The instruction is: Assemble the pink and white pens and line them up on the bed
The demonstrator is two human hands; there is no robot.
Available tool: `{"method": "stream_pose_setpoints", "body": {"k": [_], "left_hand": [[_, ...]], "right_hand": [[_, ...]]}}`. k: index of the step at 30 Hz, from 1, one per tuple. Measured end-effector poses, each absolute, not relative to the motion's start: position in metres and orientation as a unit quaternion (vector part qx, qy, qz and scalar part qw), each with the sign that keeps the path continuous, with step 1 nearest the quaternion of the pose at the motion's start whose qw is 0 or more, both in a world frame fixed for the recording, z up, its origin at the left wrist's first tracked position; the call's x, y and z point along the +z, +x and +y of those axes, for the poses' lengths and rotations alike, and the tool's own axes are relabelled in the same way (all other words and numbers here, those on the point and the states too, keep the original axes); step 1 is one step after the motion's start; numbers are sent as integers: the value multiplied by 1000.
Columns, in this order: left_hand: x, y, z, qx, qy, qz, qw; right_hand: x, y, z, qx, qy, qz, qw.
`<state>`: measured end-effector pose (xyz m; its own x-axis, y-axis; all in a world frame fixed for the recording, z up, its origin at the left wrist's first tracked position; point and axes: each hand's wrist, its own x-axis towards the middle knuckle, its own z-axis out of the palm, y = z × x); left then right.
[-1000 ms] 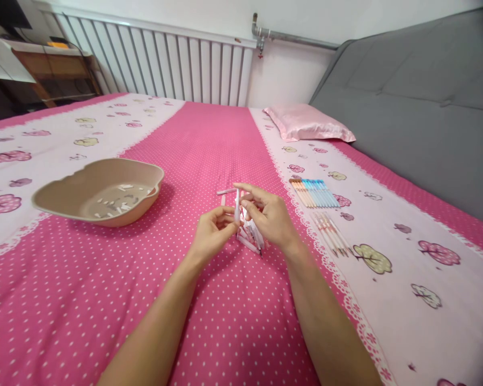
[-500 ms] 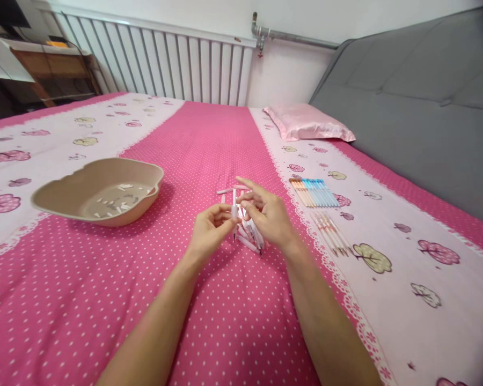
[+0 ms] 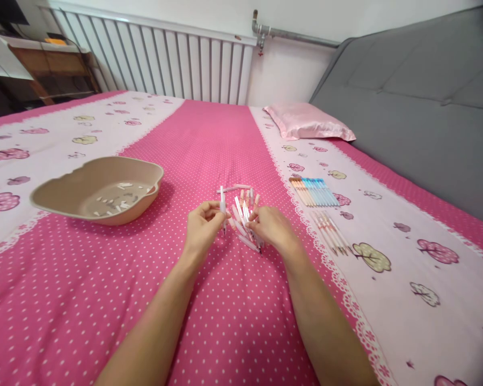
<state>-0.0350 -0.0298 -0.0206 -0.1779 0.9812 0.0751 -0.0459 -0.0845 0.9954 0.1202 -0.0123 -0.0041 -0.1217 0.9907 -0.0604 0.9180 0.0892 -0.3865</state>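
My left hand [image 3: 202, 225] pinches a thin white pen [image 3: 222, 206] and holds it upright above the pink dotted bedspread [image 3: 209, 321]. Just to its right, my right hand [image 3: 270, 225] rests low with fingers curled on a loose pile of white and pink pens [image 3: 243, 213]; what those fingers hold I cannot make out. A tan heart-shaped tray [image 3: 60, 201] with several small white pieces in it lies to the left.
A neat row of orange and blue pens [image 3: 314, 193] and a second row of pale pens [image 3: 332, 231] lie on the right strip. A pink pillow [image 3: 308, 122] sits farther back, a grey headboard [image 3: 418, 107] to the right, a radiator [image 3: 165, 59] behind.
My right hand has let go of the upright pen and dropped onto the pile. My left hand has carried the pen a little to the left.
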Motion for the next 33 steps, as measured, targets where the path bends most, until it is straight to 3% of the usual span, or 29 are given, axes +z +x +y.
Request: {"method": "stream_pose_setpoints", "body": {"k": [16,22,26,33], "left_hand": [[-22,-35,-29,578,464,517,428],[-22,-35,-30,578,463,517,429],[-22,-35,-29,574,467,517,432],[-20,-32,-30,553,489,521,429]], "right_hand": [[-12,106,-9,181,-668,-719,54],[-19,107,-8,176,-658,-727,88],[-18,114,-5,235,-631,-720,168],[-15,123,6,412,-524,-603,437]]}}
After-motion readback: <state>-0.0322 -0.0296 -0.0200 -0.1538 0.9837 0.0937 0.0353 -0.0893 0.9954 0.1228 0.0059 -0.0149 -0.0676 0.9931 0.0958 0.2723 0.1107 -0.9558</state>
